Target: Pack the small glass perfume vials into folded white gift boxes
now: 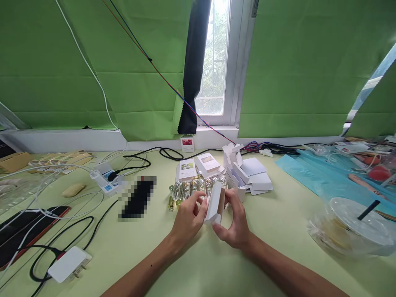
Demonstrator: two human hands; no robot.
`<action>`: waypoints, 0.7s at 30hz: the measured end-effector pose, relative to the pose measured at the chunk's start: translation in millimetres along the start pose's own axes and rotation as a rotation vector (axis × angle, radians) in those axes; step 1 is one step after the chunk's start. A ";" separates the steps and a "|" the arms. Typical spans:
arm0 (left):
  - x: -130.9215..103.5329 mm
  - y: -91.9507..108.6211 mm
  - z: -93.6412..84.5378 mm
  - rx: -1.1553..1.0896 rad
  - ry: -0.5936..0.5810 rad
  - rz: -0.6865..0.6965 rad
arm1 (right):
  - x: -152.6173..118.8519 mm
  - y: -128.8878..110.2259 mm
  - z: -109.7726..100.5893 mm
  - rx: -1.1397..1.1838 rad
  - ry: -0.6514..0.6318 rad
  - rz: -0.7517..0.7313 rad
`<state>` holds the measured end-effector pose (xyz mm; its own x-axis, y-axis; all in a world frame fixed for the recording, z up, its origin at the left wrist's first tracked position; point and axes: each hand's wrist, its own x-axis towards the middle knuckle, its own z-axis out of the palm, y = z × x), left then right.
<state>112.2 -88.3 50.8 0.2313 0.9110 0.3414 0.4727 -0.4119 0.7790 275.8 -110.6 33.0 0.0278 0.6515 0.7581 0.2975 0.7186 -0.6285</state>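
Note:
A small white cardboard box (214,204) is held tilted between both hands, with a side or end flap standing out near its lower end. My left hand (190,216) grips its left side with bent fingers. On the right side, my right hand (233,220) holds it between thumb and fingers. Just behind the hands lie several shiny silver and gold items (185,189) in a row. Two white boxes with printed pictures, one green (187,170) and one beside it (208,163), rest behind them. White box blanks (256,175) are piled to the right.
A blurred dark object (138,200), a power strip (107,181), cables and a white charger (70,264) are on the left. At right are a bagged container with a white lid (360,218) and blue plastic sheeting (321,173). A small box (187,143) stands by the window.

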 end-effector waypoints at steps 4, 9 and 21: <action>-0.7 -2.1 0.1 0.021 0.108 0.068 | -0.5 -0.4 1.2 -0.032 0.038 0.019; -5.9 -7.2 -2.7 -0.109 0.249 0.223 | 1.0 -3.7 3.3 -0.057 0.057 0.085; -9.0 -12.1 -8.8 0.026 0.120 0.750 | 1.0 -3.4 6.8 -0.051 0.050 0.180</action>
<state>96.9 -91.4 42.9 0.4051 0.3813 0.8309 0.2455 -0.9209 0.3029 268.3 -110.7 34.7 0.1324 0.7547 0.6425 0.3313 0.5773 -0.7463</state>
